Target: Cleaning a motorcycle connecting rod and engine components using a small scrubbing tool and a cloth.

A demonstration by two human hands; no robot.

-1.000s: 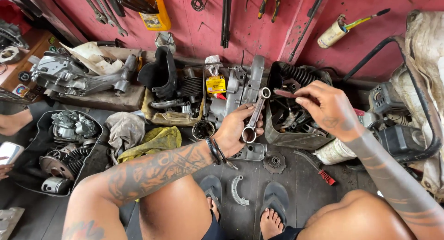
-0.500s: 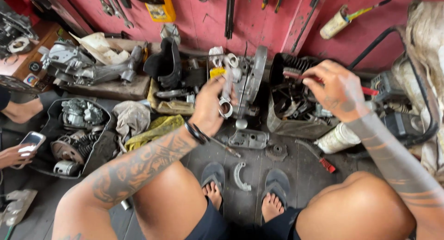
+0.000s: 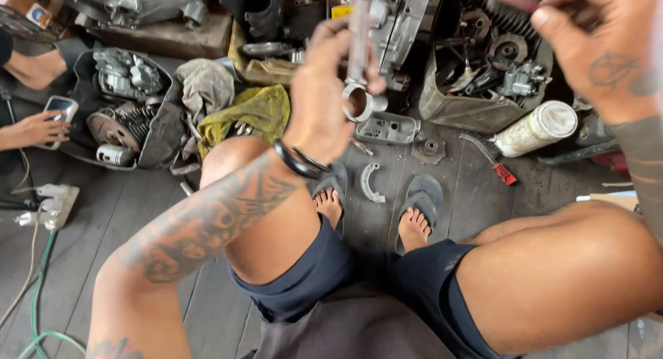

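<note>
Seen from above, a seated person's tattooed left hand (image 3: 324,89) is raised over the knees, fingers wrapped around a dull grey metal connecting rod (image 3: 360,51), a flat straight shank ending at the bottom in a smooth round ring that hangs just below the thumb. The right hand (image 3: 608,48), at the upper right corner, is curled closed around a dark red-handled tool (image 3: 514,0), which is blurred and mostly cut off by the edge. Beneath the hands lies a worn, dark wooden plank floor (image 3: 138,221) strewn with oily parts: a curved grey brake shoe (image 3: 368,183) between the person's sandalled feet, a small toothed gear (image 3: 428,150), a flat oblong metal cover plate (image 3: 387,129), a crumpled yellow rag (image 3: 255,110), and a white cylindrical tube (image 3: 535,129) lying on its side. At the far left, another person's hand (image 3: 34,131) holds a phone (image 3: 59,110).
</note>
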